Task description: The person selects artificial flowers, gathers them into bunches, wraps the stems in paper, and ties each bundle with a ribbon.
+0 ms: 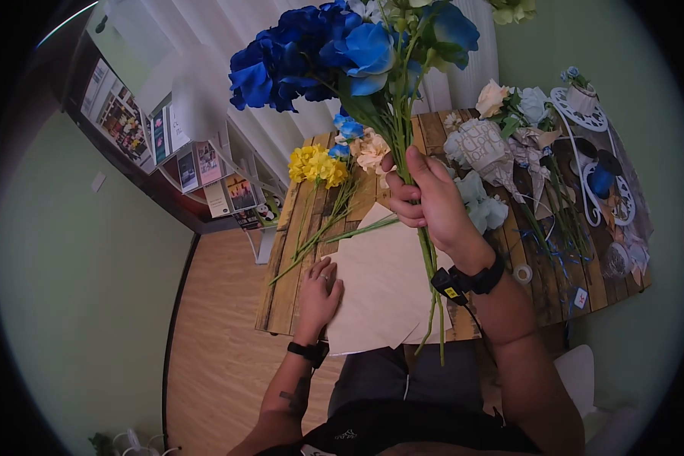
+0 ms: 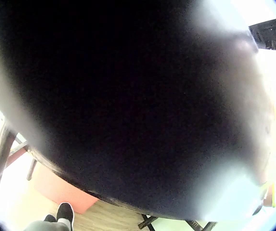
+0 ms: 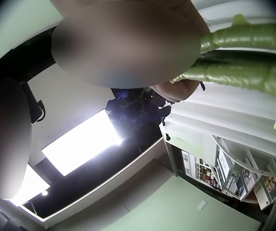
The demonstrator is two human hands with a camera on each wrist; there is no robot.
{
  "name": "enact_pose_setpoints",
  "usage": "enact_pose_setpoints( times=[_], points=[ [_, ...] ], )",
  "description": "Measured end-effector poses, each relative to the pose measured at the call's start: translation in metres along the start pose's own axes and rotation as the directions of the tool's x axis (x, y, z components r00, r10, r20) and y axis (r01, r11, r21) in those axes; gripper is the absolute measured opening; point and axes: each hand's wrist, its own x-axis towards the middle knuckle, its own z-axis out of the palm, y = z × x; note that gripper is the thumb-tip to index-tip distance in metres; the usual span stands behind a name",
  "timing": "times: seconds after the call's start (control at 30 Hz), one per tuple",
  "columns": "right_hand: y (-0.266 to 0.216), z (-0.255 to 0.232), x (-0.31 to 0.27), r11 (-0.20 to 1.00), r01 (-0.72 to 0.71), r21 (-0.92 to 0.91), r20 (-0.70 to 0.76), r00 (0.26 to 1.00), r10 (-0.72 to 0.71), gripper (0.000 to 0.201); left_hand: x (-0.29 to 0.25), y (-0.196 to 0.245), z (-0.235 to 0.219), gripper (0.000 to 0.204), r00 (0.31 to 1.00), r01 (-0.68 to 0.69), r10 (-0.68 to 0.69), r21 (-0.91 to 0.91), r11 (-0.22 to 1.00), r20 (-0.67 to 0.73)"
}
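Observation:
My right hand (image 1: 439,201) grips the green stems (image 1: 433,296) of a bunch of artificial flowers, held upright over the table. Dark blue hydrangea heads (image 1: 281,64) and a lighter blue rose (image 1: 367,55) top the bunch, and the stem ends hang below my wrist. In the right wrist view two thick stems (image 3: 248,77) pass close to the lens. My left hand (image 1: 323,296) rests at the left edge of some beige wrapping paper sheets (image 1: 376,281), fingers relaxed. Most of the left wrist view is a dark blocked area.
Yellow flowers (image 1: 318,166) and peach flowers (image 1: 372,150) lie at the table's back left. To the right are a wrapped bouquet (image 1: 485,150), a tape roll (image 1: 522,273), a blue ribbon spool (image 1: 603,173) and a white metal stand (image 1: 577,106). A magazine rack (image 1: 205,163) stands beyond the table.

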Motion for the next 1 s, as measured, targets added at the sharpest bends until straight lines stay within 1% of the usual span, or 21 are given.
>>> enact_pose_setpoints(
  times=[0.23, 0.3, 0.37, 0.43, 0.7, 0.77, 0.93, 1.0],
  points=[
    [0.009, 0.003, 0.002, 0.999, -0.044, 0.008, 0.009, 0.999, 0.044, 0.046, 0.000, -0.001, 0.000, 0.041, 1.000, 0.007, -0.007, 0.005, 1.000, -0.005],
    [0.013, 0.005, 0.002, 0.999, -0.048, 0.001, 0.019, 0.999, 0.048, 0.046, 0.000, -0.003, 0.002, 0.041, 1.000, -0.018, 0.019, 0.012, 1.000, -0.023],
    [0.015, 0.006, 0.001, 0.999, -0.049, -0.004, 0.020, 0.999, 0.049, 0.046, 0.000, -0.002, 0.002, 0.041, 1.000, -0.016, 0.016, 0.013, 1.000, -0.021],
    [0.018, 0.008, 0.001, 0.997, -0.082, 0.008, 0.024, 0.996, 0.082, 0.042, 0.000, -0.001, 0.001, 0.041, 1.000, -0.017, 0.017, 0.012, 1.000, -0.021],
    [0.025, 0.008, 0.002, 0.997, -0.077, 0.007, 0.054, 0.996, 0.076, 0.041, 0.000, -0.001, 0.000, 0.041, 1.000, -0.012, 0.012, 0.006, 1.000, -0.017],
    [0.025, 0.008, 0.002, 0.997, -0.071, 0.001, 0.045, 0.996, 0.071, 0.040, 0.000, 0.001, 0.000, 0.041, 1.000, -0.006, 0.006, 0.000, 1.000, -0.012],
    [0.030, 0.005, 0.008, 0.999, -0.002, -0.050, -0.066, 0.998, -0.001, 0.033, 0.000, 0.002, 0.000, 0.040, 1.000, -0.004, 0.004, -0.018, 1.000, 0.007],
    [0.029, 0.003, 0.010, 0.998, 0.019, -0.062, -0.099, 0.995, -0.025, 0.031, 0.000, -0.001, 0.002, 0.040, 1.000, -0.004, 0.004, 0.002, 1.000, -0.003]
  ],
)
